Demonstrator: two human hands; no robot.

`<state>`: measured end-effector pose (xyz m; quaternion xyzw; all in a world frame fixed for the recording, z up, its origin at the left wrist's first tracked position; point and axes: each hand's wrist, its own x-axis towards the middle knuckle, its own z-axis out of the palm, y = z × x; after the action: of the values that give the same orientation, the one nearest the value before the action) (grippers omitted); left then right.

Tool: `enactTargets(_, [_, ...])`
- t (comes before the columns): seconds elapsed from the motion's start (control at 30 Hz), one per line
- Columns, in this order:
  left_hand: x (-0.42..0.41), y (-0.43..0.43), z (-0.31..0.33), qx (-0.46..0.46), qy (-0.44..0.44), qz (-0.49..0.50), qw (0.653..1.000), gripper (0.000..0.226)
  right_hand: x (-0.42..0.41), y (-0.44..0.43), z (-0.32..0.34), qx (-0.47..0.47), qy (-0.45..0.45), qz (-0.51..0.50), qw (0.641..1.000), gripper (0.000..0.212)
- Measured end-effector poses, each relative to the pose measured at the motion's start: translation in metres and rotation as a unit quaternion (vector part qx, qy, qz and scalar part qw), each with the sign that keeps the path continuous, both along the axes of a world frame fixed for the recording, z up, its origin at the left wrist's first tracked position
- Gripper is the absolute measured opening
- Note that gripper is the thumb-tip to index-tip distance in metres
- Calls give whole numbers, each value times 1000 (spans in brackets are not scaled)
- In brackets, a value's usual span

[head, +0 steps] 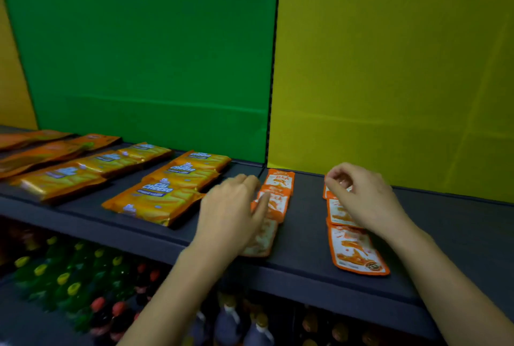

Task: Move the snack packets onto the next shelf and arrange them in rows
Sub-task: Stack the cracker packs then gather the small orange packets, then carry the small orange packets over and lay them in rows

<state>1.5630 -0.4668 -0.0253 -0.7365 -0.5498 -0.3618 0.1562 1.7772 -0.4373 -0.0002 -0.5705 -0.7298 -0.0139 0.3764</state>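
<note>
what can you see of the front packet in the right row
The front packet is a small flat pouch, white face with an orange border and an orange food picture, glossy like plastic film. It lies face up on the dark shelf near its front edge, slightly askew, its far edge meeting the next packet. The right hand is farther back along the row.

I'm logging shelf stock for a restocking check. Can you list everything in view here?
small snack packets: at least six, orange and white, two rows on the dark shelf before the yellow panel
Cal Cheese packets: six, yellow-orange, two rows before the green panel
orange packets: several, orange, shelf's far left
bottles: many, green with yellow caps, dark with red caps, below the shelf
left hand: fingers resting on left row
right hand: fingers curled, pinching right row's rear packet
</note>
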Motion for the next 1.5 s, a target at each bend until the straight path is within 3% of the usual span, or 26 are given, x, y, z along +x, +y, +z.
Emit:
enactTargets(0.23, [-160, -52, -3, -12, -38, 170, 985, 25, -143, -28, 2, 32, -49, 165, 985, 16])
enactTargets(0.47, [-323, -151, -22, -39, 0, 322, 946, 21, -317, -64, -18, 0, -61, 307, 950, 17])
enactTargets(0.83, [-488, -276, -46, -80, -10, 473, 878, 24, -533, -125, -55, -52, -104, 422, 899, 24])
enactTargets(1.37, [-677, -207, -83, -112, -61, 522, 843, 24, -751, -38, -86, -94, -135, 442, 882, 26])
enactTargets(1.5, [-738, -181, -70, -104, -47, 542, 832, 23, -821, -14, -73, -57, -135, 457, 877, 28])
